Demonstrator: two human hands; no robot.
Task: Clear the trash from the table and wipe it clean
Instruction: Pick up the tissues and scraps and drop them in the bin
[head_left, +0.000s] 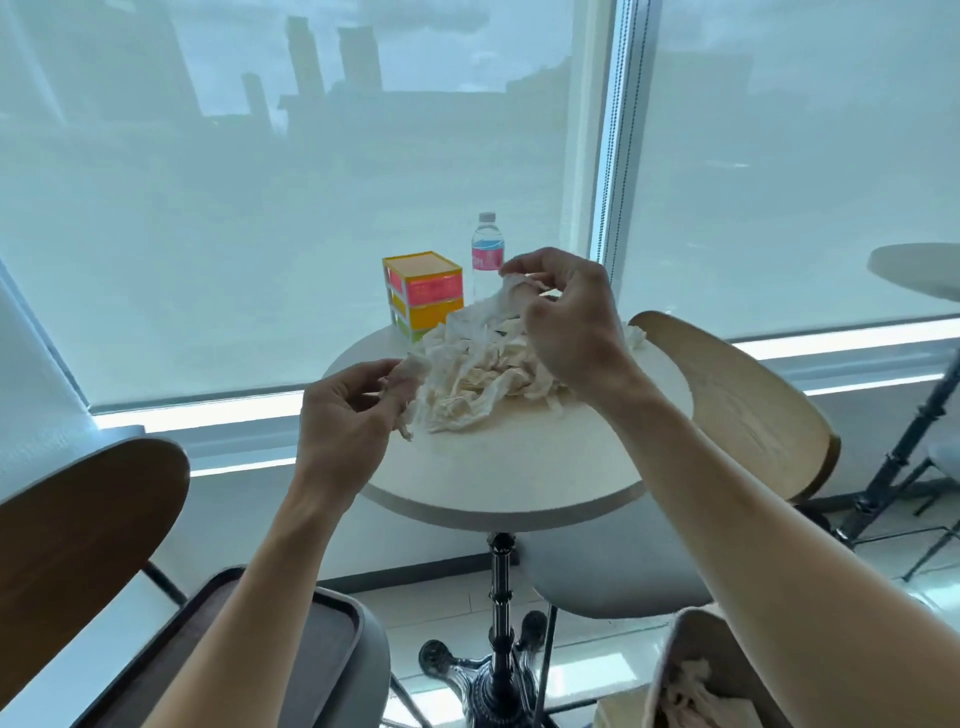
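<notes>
Head view: clearing step, both hands gathering crumpled tissues (485, 374) on the round counter (519, 467).
Left hand (345, 415) pinches one edge of the heap, right hand (566, 317) pinches a lifted piece; next, judging by the bin (691, 675) below right, bunch and drop them in, then wipe.

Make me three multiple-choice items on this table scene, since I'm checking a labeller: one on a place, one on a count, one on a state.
1. Where does the water bottle stand?
A. on the table's far side, right of the colourful box
B. on the wooden chair
C. on the floor

2. How many hands grip the crumpled tissue pile?
A. none
B. one
C. two

3. How is the bottle?
A. lying down
B. upright, capped
C. upright, open

Answers: 1 A, it stands on the round table by the box. 2 C, the left hand and right hand each pinch tissue. 3 B, it stands with its white cap on.
</notes>
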